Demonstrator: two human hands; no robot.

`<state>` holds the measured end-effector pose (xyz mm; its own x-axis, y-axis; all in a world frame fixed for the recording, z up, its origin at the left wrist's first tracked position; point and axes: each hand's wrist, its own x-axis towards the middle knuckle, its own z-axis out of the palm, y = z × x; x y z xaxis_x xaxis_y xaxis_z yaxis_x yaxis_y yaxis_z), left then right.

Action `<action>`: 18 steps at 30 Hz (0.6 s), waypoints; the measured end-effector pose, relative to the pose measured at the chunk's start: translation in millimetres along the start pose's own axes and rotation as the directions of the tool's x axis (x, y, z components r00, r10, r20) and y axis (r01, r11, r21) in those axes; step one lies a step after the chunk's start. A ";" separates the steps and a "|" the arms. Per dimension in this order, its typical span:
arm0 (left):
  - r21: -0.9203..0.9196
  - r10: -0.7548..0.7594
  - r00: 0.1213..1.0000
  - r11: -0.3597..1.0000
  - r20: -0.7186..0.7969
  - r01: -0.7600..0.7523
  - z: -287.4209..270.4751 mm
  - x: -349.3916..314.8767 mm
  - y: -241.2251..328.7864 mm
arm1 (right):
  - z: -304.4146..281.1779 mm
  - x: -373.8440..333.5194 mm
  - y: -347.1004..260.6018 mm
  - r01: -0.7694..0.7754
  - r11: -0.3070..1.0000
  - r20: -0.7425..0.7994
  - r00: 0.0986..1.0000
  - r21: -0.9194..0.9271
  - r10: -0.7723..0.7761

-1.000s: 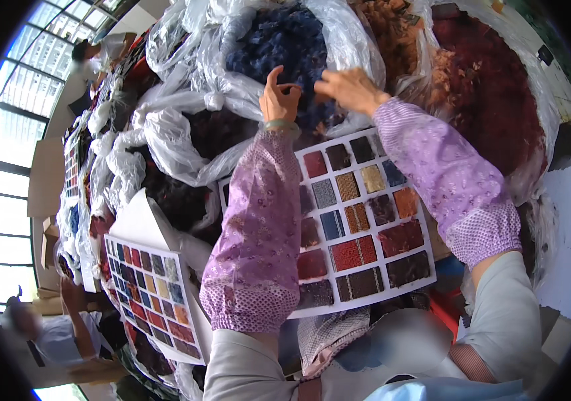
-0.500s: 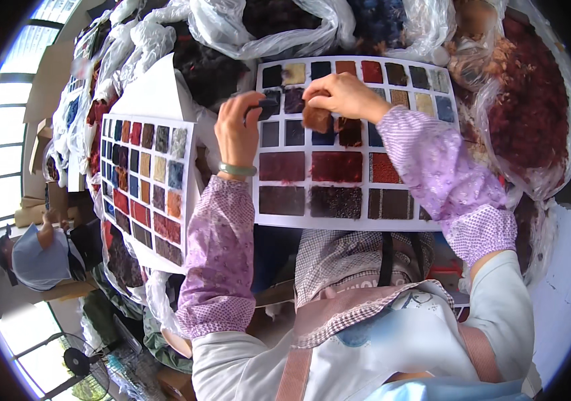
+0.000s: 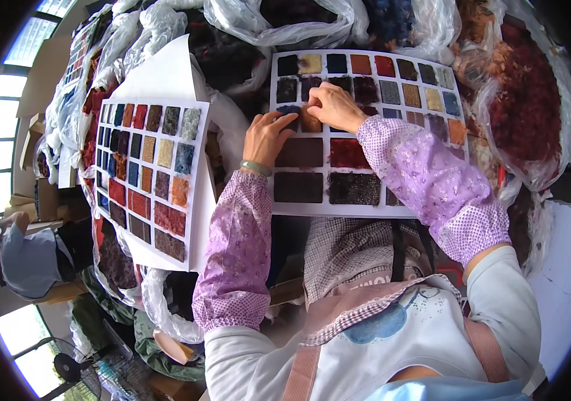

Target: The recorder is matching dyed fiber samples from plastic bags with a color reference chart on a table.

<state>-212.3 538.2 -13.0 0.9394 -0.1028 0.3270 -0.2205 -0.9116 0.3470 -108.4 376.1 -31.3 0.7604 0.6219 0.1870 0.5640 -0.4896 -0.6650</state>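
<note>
A white sample card (image 3: pixel 365 212) with rows of plush fabric swatches lies before me. My right hand (image 3: pixel 336 107) pinches a brown fabric swatch (image 3: pixel 310 121) at its upper edge, and the swatch rests against the card. Just left of it, my left hand (image 3: pixel 267 139) has its fingertips closed at a dark blue fabric swatch (image 3: pixel 289 111), partly covered by the fingers. Below the hands are larger swatches, among them a dark brown swatch (image 3: pixel 299 152) and a red swatch (image 3: pixel 349 154). My right forearm hides some swatches at the card's lower right.
A second card (image 3: pixel 195 194) with a similar swatch grid leans at the left. Plastic bags (image 3: pixel 285 30) of dark fibre lie behind the card, and a bag of dark red fibre (image 3: pixel 526 100) stands right. A person (image 3: pixel 35 260) and a fan (image 3: pixel 67 367) are at far left.
The brown swatch has come down onto the card with my right hand. My left hand has moved right onto the card with the dark blue swatch. The person at far left has bent over.
</note>
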 end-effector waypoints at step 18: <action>0.053 0.022 1.000 0.998 0.001 -0.022 4.7 0.7 2.0 | 6.6 -9.4 -20.0 -0.041 0.987 0.011 0.999 -0.155 0.044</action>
<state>-210.9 534.5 -16.2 0.9345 -0.1234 0.3339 -0.2273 -0.9287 0.2929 -129.0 384.1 -24.6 0.7807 0.6067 0.1497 0.5751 -0.6038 -0.5519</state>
